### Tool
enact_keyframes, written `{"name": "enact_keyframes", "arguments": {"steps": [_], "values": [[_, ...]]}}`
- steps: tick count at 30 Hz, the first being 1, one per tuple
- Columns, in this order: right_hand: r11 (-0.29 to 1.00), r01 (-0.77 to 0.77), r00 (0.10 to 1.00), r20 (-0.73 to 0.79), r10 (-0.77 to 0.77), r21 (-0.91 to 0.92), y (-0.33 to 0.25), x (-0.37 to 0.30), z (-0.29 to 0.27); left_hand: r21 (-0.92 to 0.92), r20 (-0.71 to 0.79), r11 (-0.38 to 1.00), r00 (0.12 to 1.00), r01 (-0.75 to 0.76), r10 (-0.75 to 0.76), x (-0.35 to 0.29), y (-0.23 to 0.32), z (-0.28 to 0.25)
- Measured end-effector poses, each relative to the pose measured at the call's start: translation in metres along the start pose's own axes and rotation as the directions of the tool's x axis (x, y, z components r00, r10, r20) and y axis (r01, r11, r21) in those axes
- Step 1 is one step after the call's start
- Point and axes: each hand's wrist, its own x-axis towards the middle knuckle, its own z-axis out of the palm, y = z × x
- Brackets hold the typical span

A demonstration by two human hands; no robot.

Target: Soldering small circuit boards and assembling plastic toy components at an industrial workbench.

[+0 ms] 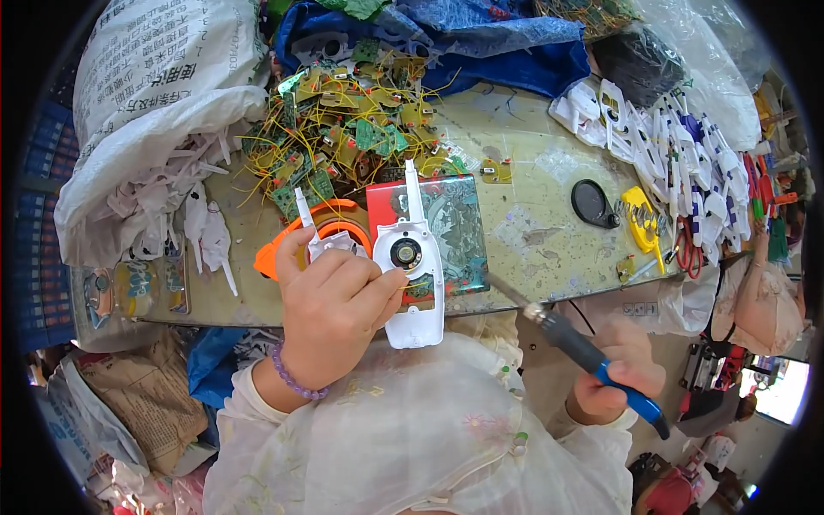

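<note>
A white plastic walkie-talkie-shaped shell [415, 330] with a stubby antenna lies open over a small red and teal board [459, 232]. A round black speaker [406, 252] sits inside it, with a thin yellow wire below. My left hand [330, 300] is closed on the shell's left edge, its fingertips by the wire. Partly under that hand is another white shell piece [304, 206]. My right hand [620, 373] grips a blue and black soldering iron [577, 343], whose tip points left, apart from the shell.
Circuit boards with yellow wires [343, 129] are heaped at the back. An orange tape dispenser [273, 257] stands left of the shell, near a white sack [163, 112] of white parts. Rightward lie a black round dish [592, 202], a yellow tool [642, 227], red-handled scissors [688, 253] and several white shells [687, 163].
</note>
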Motion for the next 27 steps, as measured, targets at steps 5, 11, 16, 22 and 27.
{"name": "enact_keyframes", "arguments": {"steps": [5,11,16,22,27], "values": [[0.998,-0.066,0.98,0.19,0.064,0.006,0.01,0.015,0.019,-0.002,0.049,1.0,0.999,0.008,-0.008,0.004,0.0,-0.002],[0.985,-0.133,0.964,0.243,0.103,0.112,0.016,0.017,0.029,0.003,0.059,1.0,0.998,-0.003,0.003,0.005,0.0,-0.005],[0.979,-0.13,0.968,0.235,0.09,0.159,0.021,0.017,0.03,-0.005,0.051,1.0,0.999,-0.001,0.002,0.003,-0.001,-0.003],[0.944,-0.178,0.971,0.204,0.124,0.276,0.026,0.008,0.03,0.003,0.051,1.0,0.999,0.007,-0.007,0.003,0.0,-0.002],[0.938,-0.191,0.965,0.228,0.126,0.289,0.027,0.006,0.03,0.004,0.025,1.0,1.0,0.013,-0.013,0.002,0.0,0.0]]}}
